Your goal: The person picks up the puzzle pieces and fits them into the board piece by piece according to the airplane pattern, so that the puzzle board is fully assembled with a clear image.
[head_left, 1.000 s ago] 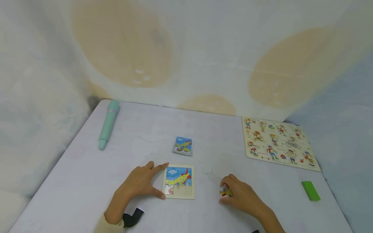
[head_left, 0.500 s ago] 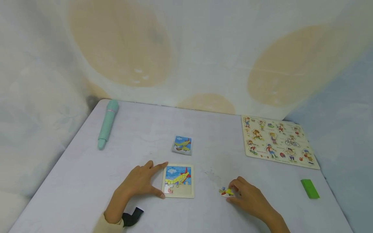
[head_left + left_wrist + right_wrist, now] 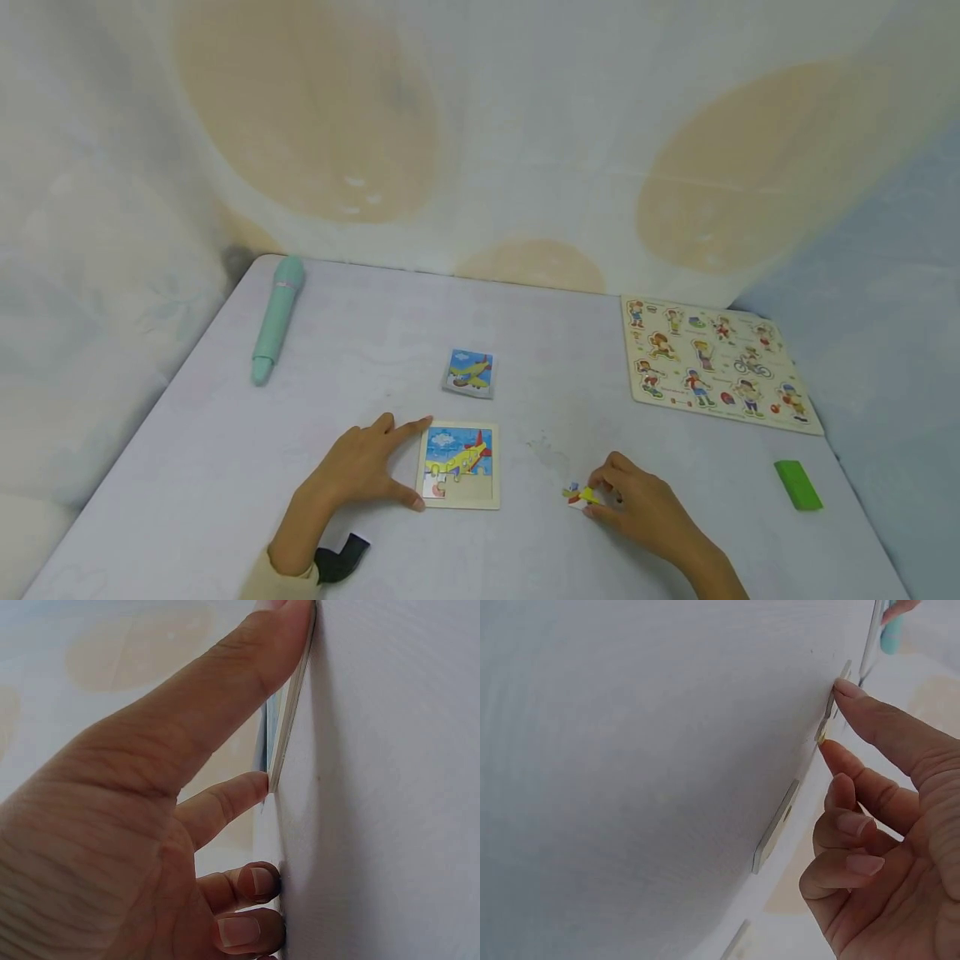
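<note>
Thumb and forefinger of my left hand point(image 3: 360, 471) spread along the left side of a small jigsaw puzzle board point(image 3: 487, 504), touching its two left corners. An airplane picture fills its upper part; bare wood shows at lower right. In the left wrist view, thumb and forefinger reach the thin edge of the board point(image 3: 276, 765). To the right, my right hand point(image 3: 637, 504) pinches a colorful puzzle piece point(image 3: 574, 497) between thumb and forefinger at table level, partly hidden by the fingers. The right wrist view shows the piece point(image 3: 831, 705) edge-on.
Behind the puzzle board lies a small airplane picture point(image 3: 469, 372). A teal microphone-shaped toy point(image 3: 277, 321) is at far left, and a large figure puzzle board point(image 3: 712, 367) at back right. A green block point(image 3: 798, 485) sits at right; a black curved piece point(image 3: 341, 558) touches the left sleeve.
The right hand has shifted slightly right, uncovering more of the puzzle piece, then closed in on it a little. The left hand and the puzzle board have stayed put.
</note>
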`<state>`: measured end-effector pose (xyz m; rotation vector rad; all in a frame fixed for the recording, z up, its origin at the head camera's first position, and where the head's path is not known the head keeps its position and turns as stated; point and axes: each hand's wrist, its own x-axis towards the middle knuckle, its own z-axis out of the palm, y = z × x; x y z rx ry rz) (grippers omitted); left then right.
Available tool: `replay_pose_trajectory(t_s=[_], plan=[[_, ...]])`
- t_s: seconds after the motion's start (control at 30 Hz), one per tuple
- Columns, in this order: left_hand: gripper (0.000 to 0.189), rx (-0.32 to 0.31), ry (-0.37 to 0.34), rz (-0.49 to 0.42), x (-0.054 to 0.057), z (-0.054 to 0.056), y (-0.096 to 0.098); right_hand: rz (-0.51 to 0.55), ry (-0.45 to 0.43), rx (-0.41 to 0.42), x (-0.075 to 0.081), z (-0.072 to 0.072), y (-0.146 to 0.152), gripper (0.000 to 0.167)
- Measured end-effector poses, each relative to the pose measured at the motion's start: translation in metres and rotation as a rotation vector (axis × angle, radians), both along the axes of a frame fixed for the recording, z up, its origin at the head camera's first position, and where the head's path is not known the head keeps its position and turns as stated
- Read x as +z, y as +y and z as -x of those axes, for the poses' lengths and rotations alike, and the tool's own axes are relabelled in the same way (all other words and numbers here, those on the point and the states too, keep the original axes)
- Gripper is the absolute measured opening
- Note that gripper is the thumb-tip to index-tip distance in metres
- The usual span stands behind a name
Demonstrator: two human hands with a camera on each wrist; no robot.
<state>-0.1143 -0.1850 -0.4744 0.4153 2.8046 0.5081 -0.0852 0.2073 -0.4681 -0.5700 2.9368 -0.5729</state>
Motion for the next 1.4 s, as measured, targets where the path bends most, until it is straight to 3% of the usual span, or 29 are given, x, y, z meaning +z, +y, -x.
replay_pose_trajectory(t_s=[0.27,0.4,0.6,0.8,0.97,1.2,1.4], plan=[[0.107,0.006,0.002,0.007,0.000,0.000,0.001,-0.010,0.114,0.105,-0.003,-0.001,0.000,0.025],[0.106,0.006,-0.004,0.004,0.001,0.000,0.002,-0.001,0.160,0.118,-0.005,-0.002,0.001,0.025],[0.106,-0.002,0.005,-0.008,0.000,-0.001,0.001,0.070,0.171,0.076,-0.005,-0.003,-0.001,0.023],[0.106,-0.004,0.017,-0.014,0.001,-0.001,0.000,0.163,0.156,0.092,-0.002,-0.004,-0.007,0.025],[0.106,-0.005,0.019,-0.017,0.000,-0.001,-0.001,0.154,0.144,0.111,0.002,-0.002,-0.015,0.024],[0.106,-0.003,0.013,-0.004,0.000,0.000,0.000,0.160,0.200,0.168,0.000,0.003,-0.027,0.023],[0.106,0.003,0.000,0.000,0.000,0.000,0.001,0.144,0.157,0.197,0.003,0.005,-0.043,0.021]])
